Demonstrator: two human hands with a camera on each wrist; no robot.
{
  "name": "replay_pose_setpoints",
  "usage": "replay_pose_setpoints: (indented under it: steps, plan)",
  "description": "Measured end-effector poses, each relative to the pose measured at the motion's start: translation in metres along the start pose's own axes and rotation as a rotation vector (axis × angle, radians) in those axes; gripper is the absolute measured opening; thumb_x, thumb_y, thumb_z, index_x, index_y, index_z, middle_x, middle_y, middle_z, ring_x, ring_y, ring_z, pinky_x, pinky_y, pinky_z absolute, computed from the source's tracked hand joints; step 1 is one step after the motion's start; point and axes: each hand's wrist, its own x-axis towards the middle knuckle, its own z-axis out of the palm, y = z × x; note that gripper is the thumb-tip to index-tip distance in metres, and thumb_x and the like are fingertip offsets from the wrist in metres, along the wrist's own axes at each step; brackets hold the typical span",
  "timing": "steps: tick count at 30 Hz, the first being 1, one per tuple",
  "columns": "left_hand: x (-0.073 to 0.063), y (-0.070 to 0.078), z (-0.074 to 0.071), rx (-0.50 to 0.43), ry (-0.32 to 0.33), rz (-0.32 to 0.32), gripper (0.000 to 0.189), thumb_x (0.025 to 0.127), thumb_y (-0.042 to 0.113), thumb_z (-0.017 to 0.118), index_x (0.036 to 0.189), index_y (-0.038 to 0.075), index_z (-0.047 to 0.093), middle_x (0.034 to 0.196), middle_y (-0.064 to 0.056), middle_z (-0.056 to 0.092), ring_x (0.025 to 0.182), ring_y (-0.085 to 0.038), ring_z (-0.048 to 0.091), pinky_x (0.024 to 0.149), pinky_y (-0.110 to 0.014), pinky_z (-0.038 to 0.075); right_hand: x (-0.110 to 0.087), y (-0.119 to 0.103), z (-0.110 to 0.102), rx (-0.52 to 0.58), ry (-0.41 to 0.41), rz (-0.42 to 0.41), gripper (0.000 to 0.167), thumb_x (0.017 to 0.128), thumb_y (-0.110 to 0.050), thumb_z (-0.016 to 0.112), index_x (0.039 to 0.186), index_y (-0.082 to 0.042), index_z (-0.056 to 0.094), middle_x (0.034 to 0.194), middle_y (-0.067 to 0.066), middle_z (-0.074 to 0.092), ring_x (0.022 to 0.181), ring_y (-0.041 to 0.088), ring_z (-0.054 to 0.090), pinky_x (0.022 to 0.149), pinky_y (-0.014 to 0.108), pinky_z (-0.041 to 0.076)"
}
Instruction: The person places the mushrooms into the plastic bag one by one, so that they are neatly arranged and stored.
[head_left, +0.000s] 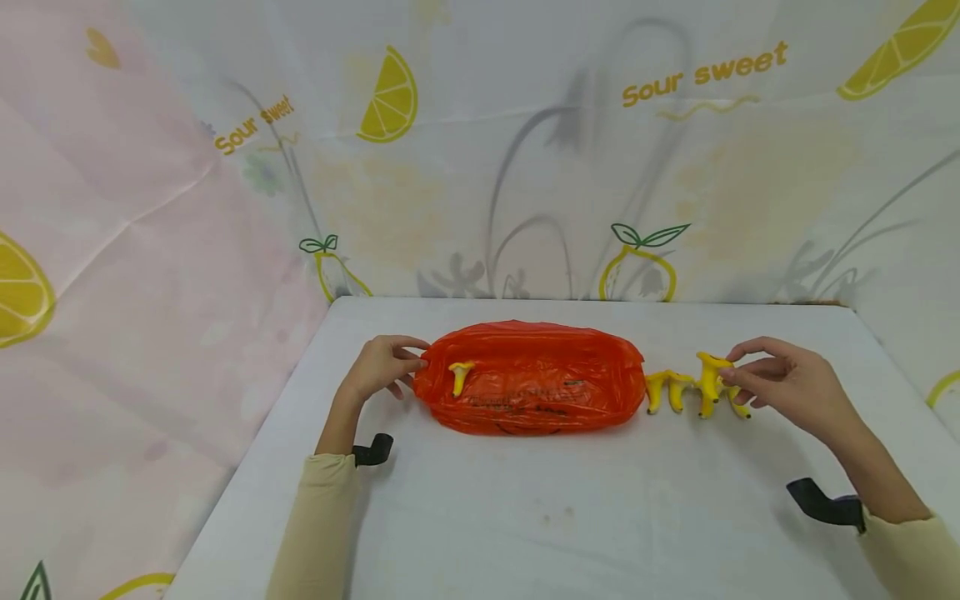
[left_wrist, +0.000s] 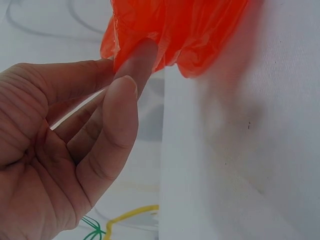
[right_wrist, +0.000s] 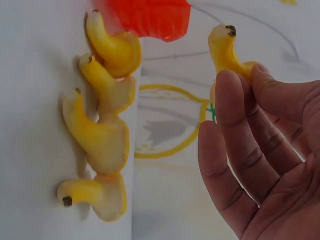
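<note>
A red plastic bag (head_left: 525, 375) lies spread open on the white table, with one yellow chanterelle mushroom (head_left: 460, 378) inside near its left end. My left hand (head_left: 382, 367) pinches the bag's left edge; the left wrist view shows the fingertips at the thin red plastic (left_wrist: 165, 30). To the right of the bag, my right hand (head_left: 795, 387) holds a chanterelle (head_left: 710, 379) by its cap between thumb and fingers, stem end (right_wrist: 222, 42) free. Below it, several more chanterelles (right_wrist: 107, 145) stand in a row on the table, partly hidden in the head view.
The white table (head_left: 600, 517) reaches back to a cloth backdrop (head_left: 487, 167) printed with lemons and lettering. Each wrist wears a black camera mount, one by the left sleeve (head_left: 372, 450) and one by the right (head_left: 825, 502).
</note>
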Motion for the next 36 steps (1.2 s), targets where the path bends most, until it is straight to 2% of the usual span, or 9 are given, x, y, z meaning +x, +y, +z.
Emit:
replay_pose_setpoints:
  steps: [9, 14, 17, 20, 23, 26, 29, 33, 36]
  plan:
    - [0.001, 0.0, 0.0, -0.008, 0.001, -0.005, 0.035, 0.093, 0.014, 0.07, 0.127, 0.006, 0.065, 0.105, -0.019, 0.07, 0.068, -0.024, 0.071, 0.055, -0.038, 0.059, 0.024, -0.027, 0.035, 0.109, -0.055, 0.001, 0.031, 0.091, -0.023, 0.073, 0.11, -0.002, 0.06, 0.092, 0.02, 0.072, 0.068, 0.028, 0.07, 0.061, 0.032, 0.06]
    - [0.003, -0.001, 0.002, -0.01, -0.001, -0.007, 0.035, 0.093, 0.014, 0.07, 0.127, 0.006, 0.065, 0.105, -0.018, 0.07, 0.068, -0.024, 0.071, 0.054, -0.038, 0.059, 0.037, -0.039, 0.056, 0.16, -0.105, 0.029, 0.034, 0.091, -0.027, 0.073, 0.111, -0.003, 0.06, 0.094, 0.017, 0.073, 0.071, 0.03, 0.07, 0.063, 0.034, 0.06]
    - [0.004, -0.002, 0.002, -0.009, -0.004, -0.007, 0.036, 0.093, 0.015, 0.07, 0.127, 0.006, 0.065, 0.106, -0.018, 0.07, 0.069, -0.024, 0.071, 0.054, -0.038, 0.059, 0.044, -0.045, 0.069, 0.198, -0.134, 0.041, 0.033, 0.09, -0.024, 0.074, 0.111, -0.003, 0.059, 0.092, 0.016, 0.073, 0.069, 0.029, 0.07, 0.064, 0.036, 0.061]
    - [0.004, -0.002, 0.003, -0.01, -0.004, -0.008, 0.036, 0.093, 0.015, 0.07, 0.127, 0.006, 0.064, 0.106, -0.018, 0.07, 0.069, -0.024, 0.071, 0.054, -0.038, 0.059, 0.05, -0.051, 0.082, 0.21, -0.162, 0.046, 0.031, 0.09, -0.022, 0.074, 0.111, -0.004, 0.06, 0.09, 0.016, 0.073, 0.066, 0.028, 0.07, 0.063, 0.035, 0.06]
    - [0.004, -0.002, 0.003, -0.009, -0.003, -0.01, 0.036, 0.093, 0.015, 0.07, 0.127, 0.006, 0.064, 0.106, -0.018, 0.07, 0.069, -0.024, 0.071, 0.055, -0.038, 0.059, 0.056, -0.058, 0.095, 0.214, -0.187, 0.049, 0.031, 0.09, -0.022, 0.074, 0.11, -0.004, 0.06, 0.088, 0.017, 0.072, 0.068, 0.032, 0.069, 0.063, 0.03, 0.059]
    - [0.004, 0.0, 0.005, -0.005, -0.008, -0.009, 0.036, 0.093, 0.015, 0.07, 0.128, 0.006, 0.064, 0.106, -0.018, 0.07, 0.069, -0.023, 0.071, 0.055, -0.037, 0.059, 0.062, -0.064, 0.108, 0.229, -0.203, 0.024, 0.029, 0.09, -0.02, 0.075, 0.108, -0.003, 0.061, 0.087, 0.02, 0.071, 0.07, 0.038, 0.069, 0.062, 0.03, 0.058]
    - [0.004, 0.001, 0.006, -0.003, -0.01, -0.007, 0.036, 0.093, 0.015, 0.069, 0.128, 0.006, 0.064, 0.106, -0.018, 0.07, 0.069, -0.023, 0.071, 0.056, -0.037, 0.059, 0.068, -0.069, 0.121, 0.255, -0.22, -0.004, 0.026, 0.089, -0.019, 0.075, 0.106, -0.004, 0.062, 0.088, 0.021, 0.071, 0.07, 0.041, 0.069, 0.062, 0.036, 0.06]
    - [0.003, 0.001, 0.005, -0.005, -0.007, -0.007, 0.036, 0.093, 0.014, 0.069, 0.128, 0.006, 0.064, 0.106, -0.018, 0.07, 0.069, -0.024, 0.071, 0.055, -0.037, 0.059, 0.077, -0.073, 0.139, 0.314, -0.255, -0.001, 0.026, 0.088, -0.019, 0.076, 0.105, -0.005, 0.062, 0.089, 0.023, 0.071, 0.07, 0.043, 0.068, 0.067, 0.048, 0.06]
    - [0.003, 0.0, 0.005, -0.005, -0.006, -0.008, 0.036, 0.093, 0.015, 0.069, 0.128, 0.006, 0.064, 0.106, -0.018, 0.07, 0.069, -0.024, 0.071, 0.055, -0.037, 0.059, 0.084, -0.074, 0.154, 0.339, -0.276, 0.011, 0.026, 0.088, -0.02, 0.077, 0.104, -0.006, 0.062, 0.086, 0.019, 0.072, 0.068, 0.041, 0.068, 0.068, 0.049, 0.06]
